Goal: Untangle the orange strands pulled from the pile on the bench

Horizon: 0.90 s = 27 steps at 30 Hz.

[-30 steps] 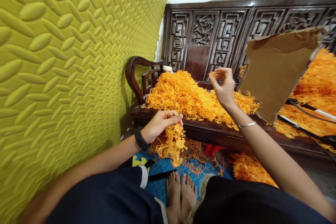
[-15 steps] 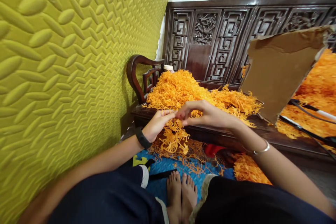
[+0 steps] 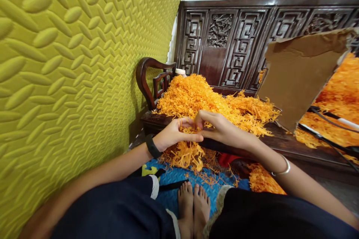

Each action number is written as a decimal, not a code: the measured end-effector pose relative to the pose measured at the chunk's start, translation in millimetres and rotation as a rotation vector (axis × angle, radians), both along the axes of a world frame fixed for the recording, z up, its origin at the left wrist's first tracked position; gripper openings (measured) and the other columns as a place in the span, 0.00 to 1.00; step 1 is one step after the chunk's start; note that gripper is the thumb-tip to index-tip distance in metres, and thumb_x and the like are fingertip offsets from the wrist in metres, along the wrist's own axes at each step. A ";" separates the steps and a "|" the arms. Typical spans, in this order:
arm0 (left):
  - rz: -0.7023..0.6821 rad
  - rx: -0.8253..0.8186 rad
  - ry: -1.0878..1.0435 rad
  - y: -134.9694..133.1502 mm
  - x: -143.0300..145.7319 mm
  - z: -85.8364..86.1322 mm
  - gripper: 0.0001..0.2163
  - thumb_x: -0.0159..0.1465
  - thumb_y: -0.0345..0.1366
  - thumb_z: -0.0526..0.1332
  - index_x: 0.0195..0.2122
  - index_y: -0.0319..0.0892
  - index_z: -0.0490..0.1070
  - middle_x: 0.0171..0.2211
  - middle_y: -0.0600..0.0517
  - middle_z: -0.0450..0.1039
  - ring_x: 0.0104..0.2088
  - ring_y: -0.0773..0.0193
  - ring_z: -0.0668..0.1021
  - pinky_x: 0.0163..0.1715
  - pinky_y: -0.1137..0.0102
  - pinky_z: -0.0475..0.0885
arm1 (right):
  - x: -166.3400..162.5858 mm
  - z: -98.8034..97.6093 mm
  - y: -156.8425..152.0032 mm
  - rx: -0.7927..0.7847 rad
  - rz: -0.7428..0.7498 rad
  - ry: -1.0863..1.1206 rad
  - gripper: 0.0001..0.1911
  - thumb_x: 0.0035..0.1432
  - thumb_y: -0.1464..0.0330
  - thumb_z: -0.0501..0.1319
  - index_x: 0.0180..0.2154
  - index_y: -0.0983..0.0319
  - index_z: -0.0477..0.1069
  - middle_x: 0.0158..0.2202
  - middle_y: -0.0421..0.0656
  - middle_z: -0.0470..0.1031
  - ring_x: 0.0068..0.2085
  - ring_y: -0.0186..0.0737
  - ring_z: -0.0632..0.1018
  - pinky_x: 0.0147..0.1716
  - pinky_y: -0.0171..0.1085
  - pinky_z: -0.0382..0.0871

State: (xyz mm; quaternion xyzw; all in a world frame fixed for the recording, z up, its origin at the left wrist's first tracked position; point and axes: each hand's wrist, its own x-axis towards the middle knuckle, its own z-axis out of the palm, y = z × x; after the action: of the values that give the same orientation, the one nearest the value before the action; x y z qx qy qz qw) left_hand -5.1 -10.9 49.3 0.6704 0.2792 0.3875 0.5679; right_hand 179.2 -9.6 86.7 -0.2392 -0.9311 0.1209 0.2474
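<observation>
In the head view my left hand [image 3: 173, 134] is closed around a bunch of orange branching strands [image 3: 188, 155], which hangs below the fingers. My right hand [image 3: 218, 127] meets it from the other side, thumb and fingertips pinched together at the top of the bunch. What lies between the right fingertips is too small to make out; the left thumb reaches across to touch them. Just behind both hands, a large heap of the same orange strands [image 3: 193, 95] lies on a dark wooden bench [image 3: 269, 140].
A cardboard sheet [image 3: 303, 76] leans upright on the bench, with more orange strands [image 3: 339, 93] and thin rods [image 3: 325, 138] to its right. A white-lidded jar [image 3: 180, 72] stands by the armrest [image 3: 142, 76]. Yellow textured matting [image 3: 84, 82] rises at left. Loose strands litter the blue mat [image 3: 224, 185].
The left hand has turned and opened into a rounder grip, its thumb now stretched toward the right hand. My right hand has dropped slightly and moved a little to the right.
</observation>
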 end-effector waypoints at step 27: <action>-0.515 -0.184 0.186 -10.0 -4.2 6.4 0.12 0.48 0.40 0.70 0.21 0.37 0.72 0.21 0.54 0.71 0.22 0.72 0.71 0.25 0.75 0.66 | 3.1 -49.2 -20.1 -1.223 0.520 0.619 0.14 0.57 0.62 0.61 0.27 0.66 0.65 0.23 0.37 0.63 0.26 0.30 0.70 0.31 0.34 0.66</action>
State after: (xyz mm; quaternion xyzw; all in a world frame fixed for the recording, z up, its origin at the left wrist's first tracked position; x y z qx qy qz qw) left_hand -9.3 -20.9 55.6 0.6974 0.1845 0.1403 0.6782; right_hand 182.3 -29.7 37.5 -0.0609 -0.6115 0.7357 0.2847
